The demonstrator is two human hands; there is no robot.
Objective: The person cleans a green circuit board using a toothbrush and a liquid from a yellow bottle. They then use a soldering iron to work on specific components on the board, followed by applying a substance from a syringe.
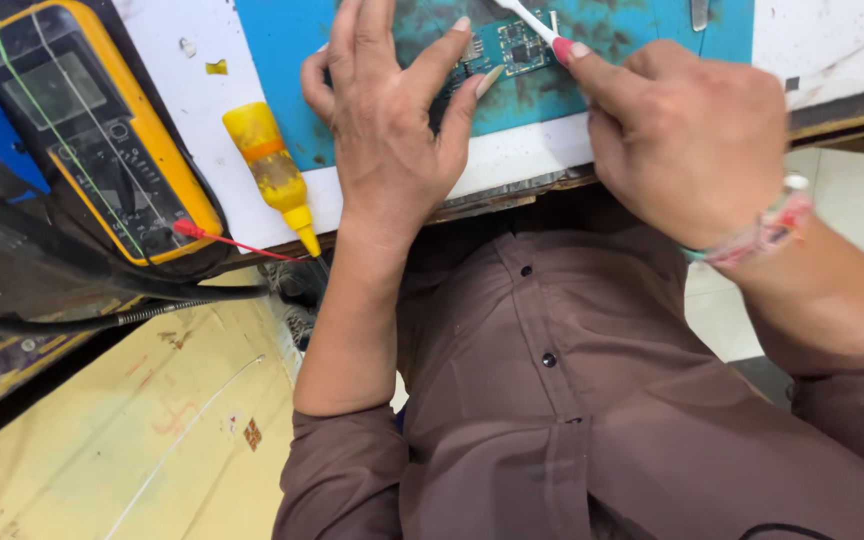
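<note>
Down at the bench edge, both hands work over a small green board (512, 45) lying on a blue mat (282, 60). Left hand (392, 130) rests palm down on the mat, fingers spread; its fingertips press on the board's left end. Right hand (687, 130) is closed round a white tool (527, 18), pinched between thumb and forefinger, tip over the board's chips. A beaded band (757, 235) sits on the right wrist.

Left of the hands, a yellow bottle (274, 170) lies on the white benchtop (202, 130), nozzle toward the near edge. Farther left, a yellow meter (92, 130) with a red probe (192, 230) touching its lower corner. Brown shirt (552, 400) fills the foreground.
</note>
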